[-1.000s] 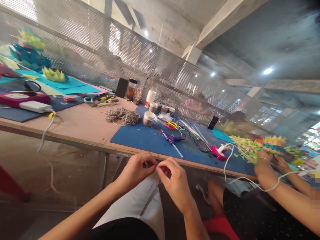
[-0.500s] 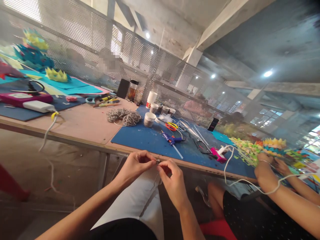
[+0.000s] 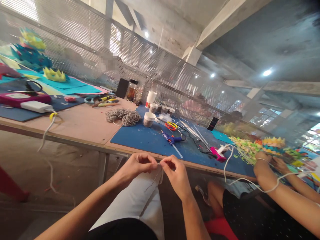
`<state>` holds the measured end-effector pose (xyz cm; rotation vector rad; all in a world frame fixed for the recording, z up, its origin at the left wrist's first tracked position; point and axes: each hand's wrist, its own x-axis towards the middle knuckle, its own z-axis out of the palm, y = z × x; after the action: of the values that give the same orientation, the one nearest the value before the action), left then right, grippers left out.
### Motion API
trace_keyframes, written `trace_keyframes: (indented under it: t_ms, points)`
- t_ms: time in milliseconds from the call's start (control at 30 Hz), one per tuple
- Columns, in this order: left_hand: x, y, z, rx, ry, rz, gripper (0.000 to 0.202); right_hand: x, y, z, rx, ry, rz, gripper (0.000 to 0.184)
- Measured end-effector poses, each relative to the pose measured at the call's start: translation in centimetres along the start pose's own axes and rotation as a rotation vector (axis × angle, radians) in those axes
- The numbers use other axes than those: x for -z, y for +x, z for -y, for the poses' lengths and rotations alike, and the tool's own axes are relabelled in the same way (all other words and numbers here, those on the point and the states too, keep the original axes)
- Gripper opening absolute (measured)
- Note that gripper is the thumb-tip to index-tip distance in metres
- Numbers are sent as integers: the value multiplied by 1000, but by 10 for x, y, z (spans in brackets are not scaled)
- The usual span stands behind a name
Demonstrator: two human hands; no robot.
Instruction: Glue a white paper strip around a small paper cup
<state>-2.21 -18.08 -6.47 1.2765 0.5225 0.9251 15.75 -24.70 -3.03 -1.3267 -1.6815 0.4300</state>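
Observation:
Above my lap, just off the table's front edge, both hands meet fingertip to fingertip around a thin pale string point(image 3: 154, 180). My left hand point(image 3: 140, 165) pinches it between thumb and forefinger. From the other side my right hand point(image 3: 175, 173) pinches it too, its fingertips almost touching the left ones. A loose end of the string hangs over my white trousers. The small spot where the fingers meet is too tiny to make out. On the blue mat ahead lie a blue glue gun point(image 3: 172, 137) with a clear glue stick and orange-and-yellow scissors point(image 3: 171, 125).
A grey cord bundle point(image 3: 123, 116) lies left of the paper cups point(image 3: 149, 119). A pink power strip point(image 3: 218, 154) trails a white cable point(image 3: 226, 170) to the right, across a co-worker's arm point(image 3: 282, 196). Pliers and a drink bottle point(image 3: 132, 90) stand farther back.
My fingertips have shifted slightly down, and my right hand has turned a little with its wrist farther right. More of the hanging string shows over my trousers.

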Motion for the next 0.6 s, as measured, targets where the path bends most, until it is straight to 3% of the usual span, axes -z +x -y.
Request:
trace_keyframes:
  t_ms: [267, 600]
  points:
    - [-7, 0, 0, 42, -267, -155, 19, -22, -14, -2, 172, -149, -77, 11]
    - [-11, 1, 4, 107, -415, -118, 19, -22, -19, -5, 241, -282, -92, 14]
